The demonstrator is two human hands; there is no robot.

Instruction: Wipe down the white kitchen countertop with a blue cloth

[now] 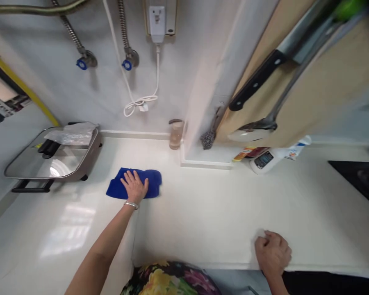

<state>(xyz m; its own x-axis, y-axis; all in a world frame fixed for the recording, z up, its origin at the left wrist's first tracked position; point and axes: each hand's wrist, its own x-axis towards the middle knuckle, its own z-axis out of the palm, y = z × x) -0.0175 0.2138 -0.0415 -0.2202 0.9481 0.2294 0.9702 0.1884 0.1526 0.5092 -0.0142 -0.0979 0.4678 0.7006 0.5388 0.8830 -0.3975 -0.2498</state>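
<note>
My left hand (134, 186) lies flat with its fingers spread on a blue cloth (152, 183) that rests on the white countertop (209, 205). A bracelet circles that wrist. My right hand (273, 253) rests near the counter's front edge, its fingers curled in; nothing shows inside them.
An electric pan with a glass lid (53, 157) stands at the back left. A glass jar (176, 134) sits against the wall. A steel scrubber (208, 139), a kitchen scale (263, 160), a hanging knife (255, 84) and a ladle (258, 129) are at the right. A dark hob (361, 180) lies far right.
</note>
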